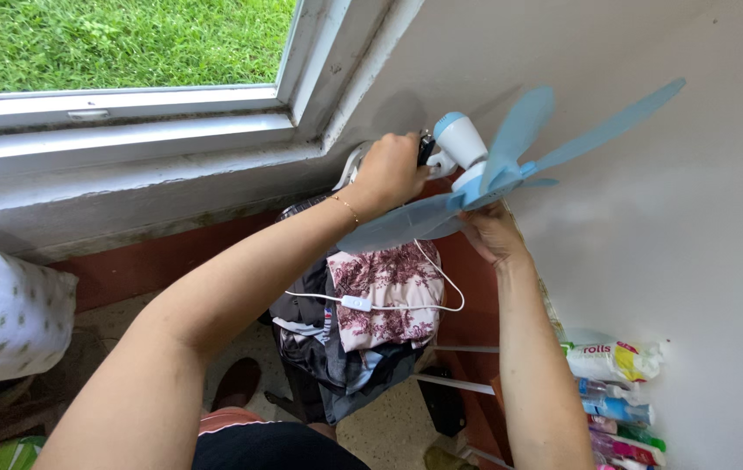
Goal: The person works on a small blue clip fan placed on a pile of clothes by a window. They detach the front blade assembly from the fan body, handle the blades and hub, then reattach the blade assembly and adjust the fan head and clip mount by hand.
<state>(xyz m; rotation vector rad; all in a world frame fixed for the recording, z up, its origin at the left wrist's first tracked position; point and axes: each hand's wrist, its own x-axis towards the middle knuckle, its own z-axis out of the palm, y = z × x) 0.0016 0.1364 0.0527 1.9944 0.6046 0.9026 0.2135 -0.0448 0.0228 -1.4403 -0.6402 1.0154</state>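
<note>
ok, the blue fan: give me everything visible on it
The fan is small, with long, thin pale-blue blades that look like plastic, fanned out from a blue hub on a white motor housing with a blue cap. It is held up near the wall below the window corner. The left hand grips near the motor; the right hand touches a lower blade from beneath. A white cord with an inline switch hangs below, seemingly the fan's.
</note>
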